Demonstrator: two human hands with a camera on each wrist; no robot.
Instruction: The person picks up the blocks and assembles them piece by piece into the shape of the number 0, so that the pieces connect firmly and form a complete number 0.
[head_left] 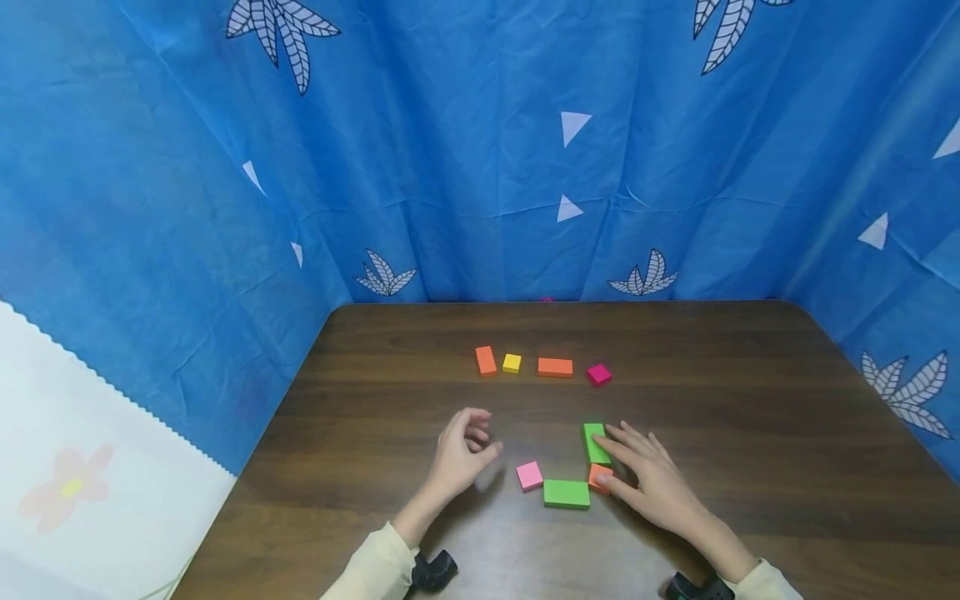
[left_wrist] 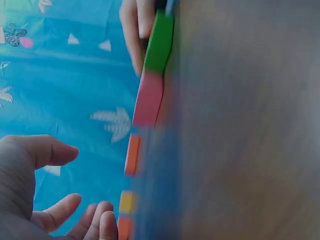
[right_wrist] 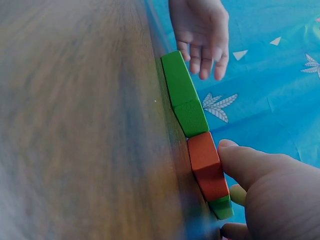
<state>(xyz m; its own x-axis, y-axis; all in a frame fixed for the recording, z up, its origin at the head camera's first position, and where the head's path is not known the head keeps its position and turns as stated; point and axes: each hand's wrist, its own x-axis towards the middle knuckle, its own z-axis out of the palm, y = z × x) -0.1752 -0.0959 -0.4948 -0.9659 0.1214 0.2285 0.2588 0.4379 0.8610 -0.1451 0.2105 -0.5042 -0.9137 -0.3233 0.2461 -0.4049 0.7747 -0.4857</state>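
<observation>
Small orange wooden block (head_left: 597,472) lies on the dark wood-grain worktop (head_left: 360,375), under the right hand's (head_left: 651,479) thumb.
Left hand (head_left: 463,452) hovers, thumb and loosely bent fingers apart, holding nothing; then come a pink square wooden block (head_left: 529,476), a green rectangular wooden block (head_left: 567,493), the orange one and, beyond it, a second green rectangular wooden block (head_left: 591,432). Right fingers are spread, forefinger over that farther green; light, even pressure should keep faces flush.
</observation>
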